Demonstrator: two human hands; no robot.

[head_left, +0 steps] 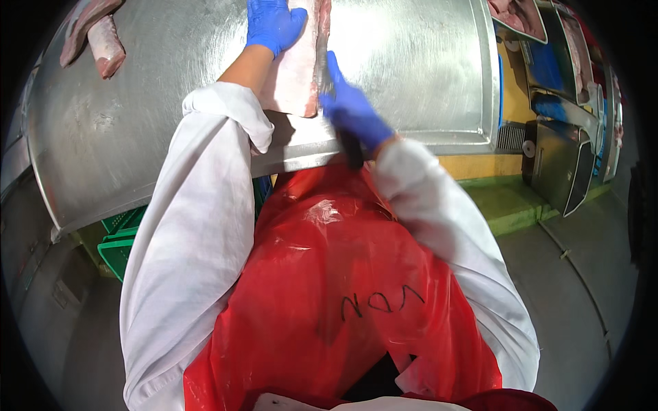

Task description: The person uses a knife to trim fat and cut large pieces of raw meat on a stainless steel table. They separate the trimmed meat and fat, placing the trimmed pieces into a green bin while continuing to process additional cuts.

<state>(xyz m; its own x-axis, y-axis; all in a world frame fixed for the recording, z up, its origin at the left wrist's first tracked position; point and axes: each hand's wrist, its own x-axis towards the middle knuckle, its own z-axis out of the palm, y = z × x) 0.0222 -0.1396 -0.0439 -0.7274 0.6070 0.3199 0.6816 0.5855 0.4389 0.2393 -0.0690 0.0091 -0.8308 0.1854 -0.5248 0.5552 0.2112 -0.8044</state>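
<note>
A pale pink fish fillet (296, 75) lies on the steel table (137, 123) in front of me, its darker edge on the right. My left hand (273, 25), in a blue glove, presses flat on the fillet's far end with fingers spread. My right hand (353, 109), also blue-gloved, grips a dark-handled knife (351, 147) at the fillet's right edge, index finger stretched along the blade's back. The blade itself is mostly hidden by the hand. White sleeves and a red plastic apron (329, 288) fill the lower view.
Two more fillet pieces (96, 38) lie at the table's far left. Trays with fish (521, 17) and a metal scale or machine (569, 157) stand at the right. A green crate (123, 240) sits under the table's left side. A grey floor lies to the right.
</note>
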